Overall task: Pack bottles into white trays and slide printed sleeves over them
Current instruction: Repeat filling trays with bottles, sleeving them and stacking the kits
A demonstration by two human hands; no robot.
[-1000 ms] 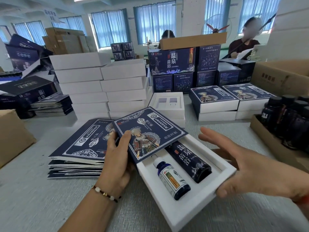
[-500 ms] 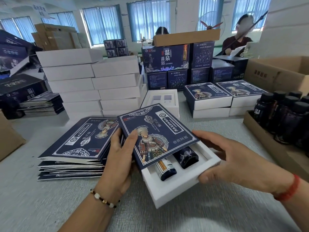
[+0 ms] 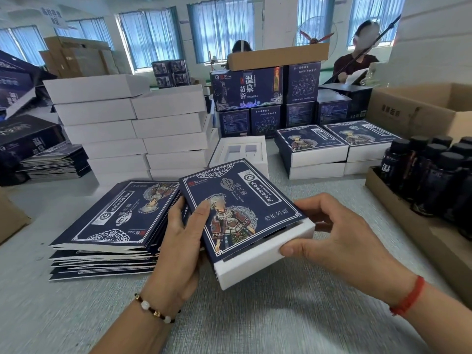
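Both hands hold one package above the grey table (image 3: 293, 325). Left hand (image 3: 182, 241) grips the printed sleeve (image 3: 240, 208) along its left edge, thumb lying on the sleeve's dark blue top face and the fingers curled round the side. Right hand (image 3: 332, 233) clasps the white tray (image 3: 258, 264) at its near right corner, thumb pressed on the tray's front wall and the fingers bent round the right end. Most of the tray sits inside the sleeve; only a narrow white strip shows along the front and right, and the bottles inside are hidden. Just left of the left hand lies a stack of flat sleeves (image 3: 112, 221), touching the held sleeve's edge. Beyond the hands sits an open empty tray (image 3: 241, 152), with piles of white boxes (image 3: 132, 129) to its left and finished sleeved packs (image 3: 314, 146) to its right. Far right of the right hand, dark capped bottles (image 3: 431, 175) stand upright in a shallow cardboard carton (image 3: 398, 208).
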